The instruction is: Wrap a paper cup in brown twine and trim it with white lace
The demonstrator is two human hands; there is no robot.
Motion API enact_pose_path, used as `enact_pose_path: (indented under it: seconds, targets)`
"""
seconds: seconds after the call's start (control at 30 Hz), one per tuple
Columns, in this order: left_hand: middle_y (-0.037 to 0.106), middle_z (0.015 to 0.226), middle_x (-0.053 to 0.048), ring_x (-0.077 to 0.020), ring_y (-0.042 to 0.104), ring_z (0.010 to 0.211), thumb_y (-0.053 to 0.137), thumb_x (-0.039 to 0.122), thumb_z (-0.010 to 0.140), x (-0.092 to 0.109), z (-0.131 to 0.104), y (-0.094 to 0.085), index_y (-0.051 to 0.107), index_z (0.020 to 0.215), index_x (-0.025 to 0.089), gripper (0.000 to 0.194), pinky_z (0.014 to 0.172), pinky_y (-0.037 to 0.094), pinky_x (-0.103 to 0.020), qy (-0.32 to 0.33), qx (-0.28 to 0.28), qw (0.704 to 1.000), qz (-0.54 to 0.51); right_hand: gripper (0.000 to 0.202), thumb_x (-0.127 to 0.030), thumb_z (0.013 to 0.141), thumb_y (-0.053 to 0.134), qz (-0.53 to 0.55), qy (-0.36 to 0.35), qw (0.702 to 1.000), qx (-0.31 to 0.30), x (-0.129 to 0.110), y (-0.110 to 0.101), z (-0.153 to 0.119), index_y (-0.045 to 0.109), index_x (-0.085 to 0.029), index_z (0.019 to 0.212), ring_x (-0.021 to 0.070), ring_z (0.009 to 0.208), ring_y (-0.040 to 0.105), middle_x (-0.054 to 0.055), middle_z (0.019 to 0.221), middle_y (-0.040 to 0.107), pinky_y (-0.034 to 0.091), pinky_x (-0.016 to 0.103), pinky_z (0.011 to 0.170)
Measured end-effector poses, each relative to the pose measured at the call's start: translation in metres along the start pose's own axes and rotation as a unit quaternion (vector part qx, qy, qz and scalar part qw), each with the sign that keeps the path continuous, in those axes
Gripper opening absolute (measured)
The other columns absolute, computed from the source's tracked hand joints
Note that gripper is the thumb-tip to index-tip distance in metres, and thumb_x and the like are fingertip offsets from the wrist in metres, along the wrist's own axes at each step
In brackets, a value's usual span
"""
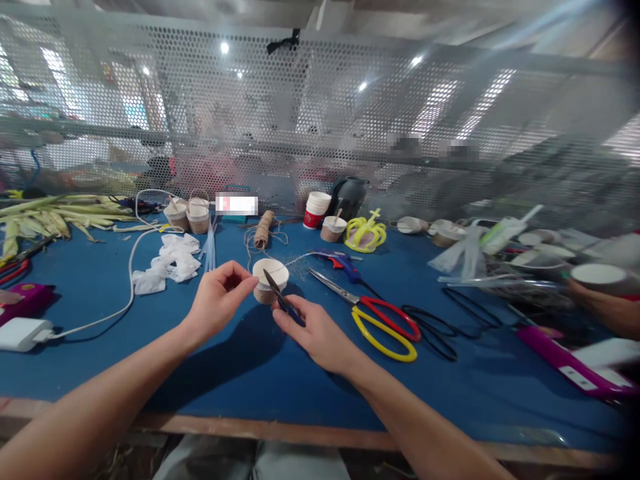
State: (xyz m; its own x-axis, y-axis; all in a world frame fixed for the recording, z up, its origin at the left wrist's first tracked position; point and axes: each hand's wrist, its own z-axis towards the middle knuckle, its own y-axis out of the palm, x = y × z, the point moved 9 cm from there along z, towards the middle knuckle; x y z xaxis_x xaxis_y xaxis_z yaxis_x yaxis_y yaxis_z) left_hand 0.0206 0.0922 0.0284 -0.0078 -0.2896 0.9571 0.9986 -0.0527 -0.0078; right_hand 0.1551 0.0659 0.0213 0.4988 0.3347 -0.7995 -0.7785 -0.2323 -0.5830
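My right hand [311, 328] is wrapped round a small dark-handled cutting tool [278, 292], its dark pointed blades angled up to the left across a small cup [265, 291]. The cup is white inside with a brown twine-like band outside. My left hand [220, 297] is pinched just left of the cup's rim; what its fingertips hold, if anything, is too small to name. A thin pale strand runs from the cup toward a blue glue gun [345, 265]. Large scissors with red and yellow handles [383, 327] lie to the right of my right hand.
Behind the cup are a twine roll [263, 230], wrapped cups [199, 215] and a yellow-green crown-shaped piece [367, 235]. White cloth [173, 260] and a charger [25, 333] lie left. At right, another person's hand [607, 310] holds a cup near a purple power strip [570, 363].
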Motion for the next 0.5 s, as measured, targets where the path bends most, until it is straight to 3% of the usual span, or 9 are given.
enact_pose_path:
  seconds: [0.07,0.13,0.2,0.3,0.37,0.43,0.5]
  targets:
    - [0.051,0.058,0.002,-0.0093,0.044,0.054,0.062,0.019,0.073,0.023,-0.004,-0.004,0.055,0.062,0.016,0.013,0.053,0.036,-0.021,0.131,0.022,0.984,0.121,0.029,-0.040,0.084,0.047,0.022,0.013,1.000,-0.017,0.001,0.002,-0.001,0.057,-0.014,0.085,0.0128,0.059,0.048,0.001,0.066,0.055,0.040,0.025,0.056]
    - [0.052,0.062,0.001,-0.0109,0.048,0.058,0.056,0.015,0.078,0.045,-0.014,0.002,0.056,0.064,0.017,0.014,0.056,0.039,-0.022,0.272,0.030,0.933,0.236,0.030,-0.042,0.085,0.046,0.040,0.025,0.999,-0.027,0.002,0.004,-0.001,0.056,-0.014,0.086,0.0118,0.055,0.047,0.000,0.063,0.052,0.039,0.024,0.053]
    - [0.054,0.065,-0.001,-0.0119,0.050,0.061,0.053,0.013,0.081,0.055,-0.024,0.010,0.056,0.068,0.017,0.015,0.057,0.041,-0.023,0.361,0.035,0.880,0.308,0.029,-0.042,0.084,0.047,0.050,0.030,0.998,-0.037,0.003,0.007,-0.002,0.056,-0.014,0.088,0.0112,0.054,0.046,-0.001,0.062,0.052,0.038,0.024,0.051]
    - [0.056,0.067,-0.003,-0.0134,0.051,0.064,0.051,0.013,0.083,0.059,-0.032,0.017,0.057,0.071,0.018,0.015,0.059,0.043,-0.025,0.427,0.044,0.818,0.383,0.029,-0.041,0.084,0.047,0.053,0.031,0.997,-0.046,0.005,0.009,-0.002,0.056,-0.014,0.088,0.0112,0.053,0.046,-0.001,0.061,0.051,0.038,0.024,0.051]
    - [0.058,0.067,-0.003,-0.0143,0.051,0.063,0.051,0.013,0.084,0.059,-0.034,0.020,0.057,0.070,0.018,0.015,0.060,0.043,-0.027,0.448,0.047,0.792,0.412,0.029,-0.041,0.084,0.047,0.045,0.032,0.998,-0.041,0.006,0.009,-0.002,0.057,-0.014,0.086,0.0116,0.054,0.046,-0.002,0.059,0.050,0.038,0.024,0.052]
    - [0.059,0.067,-0.004,-0.0152,0.051,0.064,0.051,0.014,0.084,0.058,-0.035,0.021,0.057,0.071,0.018,0.015,0.062,0.042,-0.028,0.453,0.044,0.782,0.425,0.029,-0.041,0.084,0.047,0.026,0.026,0.999,-0.026,0.005,0.007,-0.001,0.058,-0.014,0.085,0.0124,0.056,0.047,-0.001,0.061,0.052,0.038,0.025,0.055]
    - [0.061,0.069,-0.005,-0.0157,0.053,0.067,0.053,0.015,0.083,0.056,-0.033,0.020,0.058,0.072,0.017,0.012,0.064,0.042,-0.029,0.439,0.037,0.798,0.411,0.029,-0.039,0.084,0.047,0.004,0.015,1.000,-0.007,0.002,0.003,-0.001,0.059,-0.013,0.086,0.0136,0.061,0.049,0.001,0.066,0.056,0.039,0.026,0.058]
